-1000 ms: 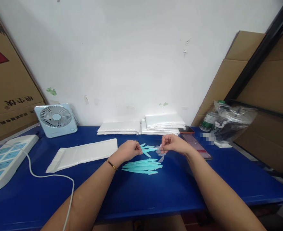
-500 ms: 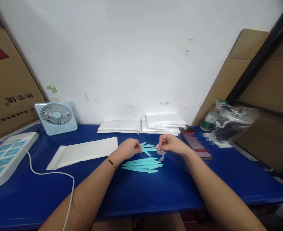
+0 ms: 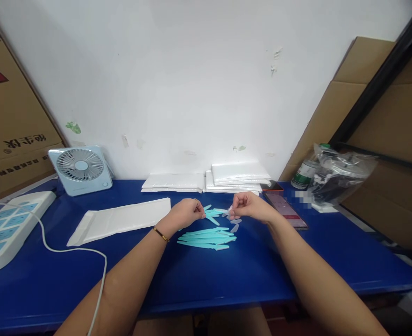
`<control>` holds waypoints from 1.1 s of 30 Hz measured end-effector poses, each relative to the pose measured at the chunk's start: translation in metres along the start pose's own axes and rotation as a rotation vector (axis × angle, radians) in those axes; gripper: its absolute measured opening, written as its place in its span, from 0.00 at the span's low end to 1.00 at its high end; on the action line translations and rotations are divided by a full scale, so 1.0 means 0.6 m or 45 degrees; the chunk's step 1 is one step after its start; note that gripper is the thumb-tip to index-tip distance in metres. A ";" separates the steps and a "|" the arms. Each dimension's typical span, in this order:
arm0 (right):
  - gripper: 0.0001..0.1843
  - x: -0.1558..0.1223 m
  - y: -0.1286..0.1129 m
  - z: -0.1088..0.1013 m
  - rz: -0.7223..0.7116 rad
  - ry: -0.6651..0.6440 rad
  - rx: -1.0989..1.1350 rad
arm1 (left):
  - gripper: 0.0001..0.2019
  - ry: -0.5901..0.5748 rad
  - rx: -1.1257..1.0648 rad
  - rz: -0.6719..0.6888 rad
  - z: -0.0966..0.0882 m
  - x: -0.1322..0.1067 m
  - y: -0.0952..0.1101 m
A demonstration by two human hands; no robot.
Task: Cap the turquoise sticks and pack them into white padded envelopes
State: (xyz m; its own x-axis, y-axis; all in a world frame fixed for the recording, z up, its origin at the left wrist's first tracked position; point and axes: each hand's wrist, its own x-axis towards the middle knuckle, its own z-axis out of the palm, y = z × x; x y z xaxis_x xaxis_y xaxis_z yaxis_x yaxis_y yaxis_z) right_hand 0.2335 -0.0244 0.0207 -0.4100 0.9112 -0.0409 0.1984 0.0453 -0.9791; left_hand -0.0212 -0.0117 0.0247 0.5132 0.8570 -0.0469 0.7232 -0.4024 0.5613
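Observation:
Between finger and thumb, my left hand [image 3: 189, 212] pinches the handle end of a turquoise eyebrow razor [image 3: 213, 212] that points right. Its pale blade end reaches toward my right hand [image 3: 243, 206], whose fingertips are closed on a small clear blade cap [image 3: 230, 210]. Whether cap and blade touch is hard to make out. Other turquoise razors lie under and beside the held one. Nearer to me, a loose pile of several razors [image 3: 206, 239] lies with blade ends to the right. Several loose clear caps [image 3: 234, 228] rest just below my right hand.
A flat white mailer [image 3: 122, 219] lies left of my hands, with stacked white mailers [image 3: 239, 175] along the wall. Further left stand a blue fan [image 3: 81, 170] and a power strip [image 3: 17, 228] with a cable. A phone [image 3: 286, 212], bottle [image 3: 304, 175] and plastic bag [image 3: 346, 177] are on the right.
My right hand's fingertips have shifted slightly, and more of the held razor's pale blade end shows between the hands. The left hand stays nearly in place. The view has tilted a little.

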 end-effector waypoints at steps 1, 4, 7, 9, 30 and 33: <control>0.17 0.000 0.000 -0.001 0.001 0.004 0.001 | 0.12 -0.001 0.000 -0.001 -0.001 0.000 0.000; 0.17 -0.003 -0.002 -0.008 -0.004 0.054 -0.001 | 0.11 0.008 -0.006 -0.021 -0.004 -0.001 0.000; 0.16 -0.005 -0.005 -0.008 -0.014 0.081 -0.002 | 0.11 0.017 -0.024 -0.024 -0.007 -0.003 0.003; 0.17 -0.002 -0.004 0.001 -0.013 0.050 0.001 | 0.11 0.006 -0.031 -0.006 -0.006 -0.004 0.006; 0.08 -0.015 -0.006 -0.011 0.113 -0.243 -0.878 | 0.06 -0.174 0.297 -0.030 0.018 -0.010 0.028; 0.11 -0.020 -0.013 -0.019 0.163 -0.247 -0.651 | 0.07 -0.198 0.229 -0.022 0.015 -0.010 0.027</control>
State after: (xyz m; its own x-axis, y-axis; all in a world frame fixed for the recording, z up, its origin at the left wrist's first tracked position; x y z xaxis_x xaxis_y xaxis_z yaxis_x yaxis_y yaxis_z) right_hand 0.2469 -0.0313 0.0309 -0.5010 0.8327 -0.2359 0.6438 0.1764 -0.7446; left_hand -0.0086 -0.0262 0.0267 0.5551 0.8100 -0.1894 0.7960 -0.4511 0.4037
